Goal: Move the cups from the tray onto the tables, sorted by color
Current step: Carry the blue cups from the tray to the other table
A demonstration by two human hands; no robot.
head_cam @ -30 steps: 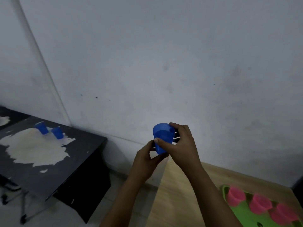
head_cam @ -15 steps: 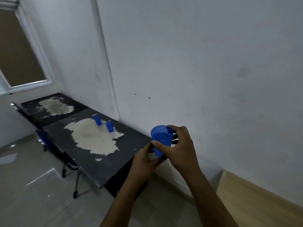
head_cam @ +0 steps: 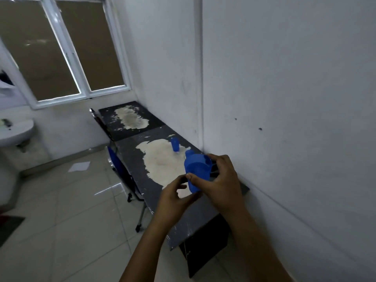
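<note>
Right now my right hand (head_cam: 220, 180) holds a blue cup (head_cam: 197, 172) in the air above the near part of a dark tabletop (head_cam: 195, 216), close to the white wall (head_cam: 284, 98). My thumb presses on the side of the cup facing me and my curled fingers wrap round its far side. The cup is tilted: its long axis leans, with the open mouth up and turned toward me and to the left, and the narrower base pointing down. I can see into the mouth, and only blue plastic shows inside. No label or writing can be made out on it.

My left hand (head_cam: 175, 197) is just beside the base of the cup, fingers loosely curled; I cannot tell whether they touch it.

Farther along the same tabletop, a second blue cup (head_cam: 175, 144) stands on a large pale patch (head_cam: 162, 161) where the dark surface has worn away. Just behind the rim of the cup I hold, a bit of a third blue cup (head_cam: 189, 152) peeks out, mostly hidden.

Beyond this tabletop, end to end with it, sits another dark tabletop (head_cam: 109, 127) with its own pale patch. A window (head_cam: 67, 47) is above it, a white sink (head_cam: 14, 131) hangs at the left, and a sheet of paper (head_cam: 79, 166) lies on the tiled floor (head_cam: 61, 220).
</note>
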